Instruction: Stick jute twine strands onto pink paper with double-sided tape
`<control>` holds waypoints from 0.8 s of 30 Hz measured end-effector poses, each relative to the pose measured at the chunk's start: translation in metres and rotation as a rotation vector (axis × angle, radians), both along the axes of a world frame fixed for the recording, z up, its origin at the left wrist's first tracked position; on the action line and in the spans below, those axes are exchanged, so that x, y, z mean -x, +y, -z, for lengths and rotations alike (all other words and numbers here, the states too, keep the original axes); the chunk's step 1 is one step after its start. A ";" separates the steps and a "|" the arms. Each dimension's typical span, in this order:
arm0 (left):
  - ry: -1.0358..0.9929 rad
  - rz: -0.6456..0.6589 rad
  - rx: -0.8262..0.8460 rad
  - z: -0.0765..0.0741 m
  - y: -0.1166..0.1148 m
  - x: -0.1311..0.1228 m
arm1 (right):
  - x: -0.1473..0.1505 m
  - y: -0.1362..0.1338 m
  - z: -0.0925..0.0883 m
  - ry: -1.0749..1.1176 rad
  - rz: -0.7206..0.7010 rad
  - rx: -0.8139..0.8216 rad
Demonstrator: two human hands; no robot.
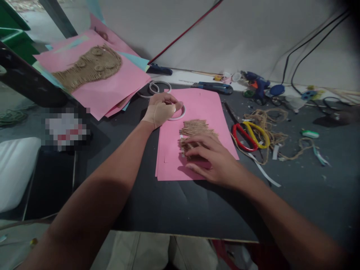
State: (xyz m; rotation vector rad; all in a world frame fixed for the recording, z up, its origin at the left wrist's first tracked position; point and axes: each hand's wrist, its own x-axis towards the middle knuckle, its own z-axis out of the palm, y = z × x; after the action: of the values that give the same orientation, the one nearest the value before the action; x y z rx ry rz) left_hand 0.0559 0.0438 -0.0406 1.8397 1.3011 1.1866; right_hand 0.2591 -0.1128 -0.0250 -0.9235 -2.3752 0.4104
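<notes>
Twine strands lie crosswise on pink paper, loosely spread right hand nearest. Left hand is at the tape, grip unclear tbh.

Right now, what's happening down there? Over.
Left fingers at white tape ring. Right fingers over brown twine strips, atop pink paper. Scissors alongside, not in the way.

On the left hand we saw a thin beige covering, which went around the wrist and toward the thumb, with a fine line across it; its material we could not tell. The right hand and both forearms were bare. We noticed also pale beige trousers with a visible seam.
</notes>
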 end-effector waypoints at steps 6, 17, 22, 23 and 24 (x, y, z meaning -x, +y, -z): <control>-0.003 0.004 0.003 0.001 0.001 0.000 | -0.004 0.004 0.002 -0.049 -0.036 -0.082; -0.026 0.003 0.024 -0.001 0.001 0.000 | 0.001 -0.002 -0.004 -0.116 -0.038 -0.078; -0.035 0.014 0.033 0.000 0.001 0.000 | 0.004 -0.006 -0.008 -0.171 -0.023 -0.030; -0.028 0.012 0.030 0.000 0.001 0.000 | 0.004 -0.006 -0.008 -0.180 -0.026 -0.024; -0.022 0.009 0.025 0.000 0.000 0.000 | 0.004 -0.006 -0.007 -0.182 -0.030 -0.024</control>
State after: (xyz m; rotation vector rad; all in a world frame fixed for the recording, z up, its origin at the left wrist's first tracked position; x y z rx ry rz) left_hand 0.0556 0.0440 -0.0404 1.8082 1.2891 1.1777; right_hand 0.2553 -0.1189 -0.0178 -0.9516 -2.5554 0.3206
